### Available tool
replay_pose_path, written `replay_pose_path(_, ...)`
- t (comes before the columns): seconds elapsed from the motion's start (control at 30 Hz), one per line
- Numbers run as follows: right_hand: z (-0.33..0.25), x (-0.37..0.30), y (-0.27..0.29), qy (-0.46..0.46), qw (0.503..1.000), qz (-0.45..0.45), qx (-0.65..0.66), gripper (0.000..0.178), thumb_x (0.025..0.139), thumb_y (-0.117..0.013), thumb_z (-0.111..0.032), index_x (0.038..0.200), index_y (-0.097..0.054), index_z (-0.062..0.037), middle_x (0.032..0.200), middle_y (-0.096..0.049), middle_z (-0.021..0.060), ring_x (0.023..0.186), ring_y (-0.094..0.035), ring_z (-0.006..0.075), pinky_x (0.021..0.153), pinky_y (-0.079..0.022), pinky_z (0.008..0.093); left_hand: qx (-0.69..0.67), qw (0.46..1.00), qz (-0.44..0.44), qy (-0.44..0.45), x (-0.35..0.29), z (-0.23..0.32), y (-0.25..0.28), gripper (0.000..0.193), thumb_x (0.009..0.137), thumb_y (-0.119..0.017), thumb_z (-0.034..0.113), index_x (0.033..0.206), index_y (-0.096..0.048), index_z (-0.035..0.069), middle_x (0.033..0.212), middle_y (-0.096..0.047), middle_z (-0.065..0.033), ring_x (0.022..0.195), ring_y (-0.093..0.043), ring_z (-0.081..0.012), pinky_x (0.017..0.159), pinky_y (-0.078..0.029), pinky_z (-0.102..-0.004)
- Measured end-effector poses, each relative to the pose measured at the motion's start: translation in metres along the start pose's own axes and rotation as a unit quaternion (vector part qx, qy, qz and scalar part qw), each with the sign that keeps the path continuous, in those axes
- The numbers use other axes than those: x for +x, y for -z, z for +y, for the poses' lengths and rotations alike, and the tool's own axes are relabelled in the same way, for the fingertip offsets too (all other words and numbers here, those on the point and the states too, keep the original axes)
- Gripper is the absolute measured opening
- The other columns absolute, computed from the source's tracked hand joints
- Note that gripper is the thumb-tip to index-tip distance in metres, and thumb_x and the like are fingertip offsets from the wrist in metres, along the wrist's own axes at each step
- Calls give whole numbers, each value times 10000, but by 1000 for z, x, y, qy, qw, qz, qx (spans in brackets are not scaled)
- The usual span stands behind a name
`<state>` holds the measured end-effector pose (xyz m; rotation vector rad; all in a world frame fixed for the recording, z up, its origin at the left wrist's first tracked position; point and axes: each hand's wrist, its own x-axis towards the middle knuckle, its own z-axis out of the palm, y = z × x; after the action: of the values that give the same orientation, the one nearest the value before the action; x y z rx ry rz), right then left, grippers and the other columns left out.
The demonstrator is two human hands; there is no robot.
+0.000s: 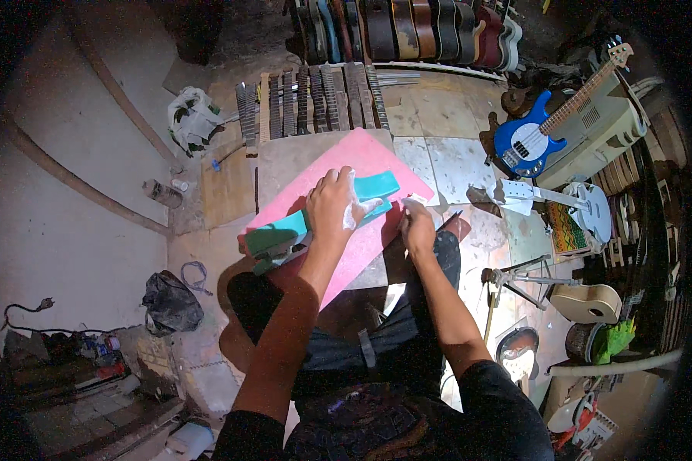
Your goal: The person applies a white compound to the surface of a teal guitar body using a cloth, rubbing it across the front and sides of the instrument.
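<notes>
A long teal bar (375, 185) lies slantwise across a pink sheet (359, 157) in front of me. A second teal edge shows along its near side. My left hand (333, 206) is closed over the middle of the bar, with white powder on its thumb and side. Beside the bar's right end, above the sheet's right part, my right hand (417, 227) has its fingers drawn together. Something small and whitish shows at its fingertips, too small to name. The sheet rests on a flat grey surface (284, 157) over my lap.
Several guitar necks (315, 100) lie side by side beyond the sheet. Guitar bodies (415, 31) stand in a row at the back. To the right are a blue bass guitar (527, 142), a light-blue guitar (592, 211) and a metal stand (515, 278). A black bag (173, 302) lies left.
</notes>
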<state>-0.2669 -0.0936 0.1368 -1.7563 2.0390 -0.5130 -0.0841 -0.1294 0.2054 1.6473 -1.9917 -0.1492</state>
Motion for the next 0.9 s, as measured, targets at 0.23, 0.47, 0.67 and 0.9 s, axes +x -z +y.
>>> replay_pose_path(0.23,58,2,-78,71,992,87,54,536,793,-594,87,1308,-664,-43,1321,-651,225,1231,-602,420,1088,-458,457,-1,1000,1,0,3,5,-2,700,634,-932,456,1129,-646,53,980,-688,-171,912,-704,-375,768,-577,-472)
replay_pose_path(0.47,40,-3,-69,95,991,64,73,519,791,-600,57,1297,-668,-39,1289,-655,186,1118,-629,399,967,-520,456,-12,1000,2,-1,6,6,4,697,634,-932,447,1128,-646,48,976,-687,-167,917,-700,-377,767,-576,-474)
replay_pose_path(0.67,49,-2,-90,119,985,112,52,491,805,-574,47,1283,-661,-25,1306,-641,188,1167,-623,404,996,-511,465,-19,1000,-1,5,8,5,4,693,627,-933,432,1125,-650,42,1003,-690,-164,942,-698,-370,780,-573,-474)
replay_pose_path(0.9,52,-4,-84,90,990,89,60,597,781,-620,64,1372,-609,-15,1370,-600,220,1255,-581,408,1079,-474,461,-22,999,32,-11,7,-1,-3,686,624,-930,445,1116,-657,53,1029,-693,-157,958,-693,-370,804,-567,-472)
